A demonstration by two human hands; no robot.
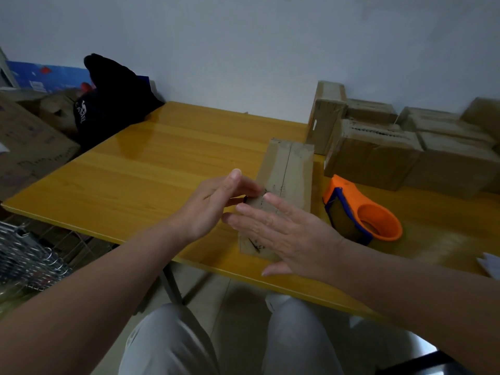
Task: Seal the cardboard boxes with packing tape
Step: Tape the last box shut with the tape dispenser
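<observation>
Knees (167,345) below glossy yellow table (135,163); left hand (213,204), right hand (286,231), grip wide, at box (289,169); pale wall (243,36).

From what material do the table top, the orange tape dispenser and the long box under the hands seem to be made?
Table top: wood or wood-look laminate, yellow, glossy; plank lines and reflections show. Tape dispenser: probably moulded plastic, smooth orange with a blue part. Long box: brown cardboard, matt, with a seam along its top.
</observation>
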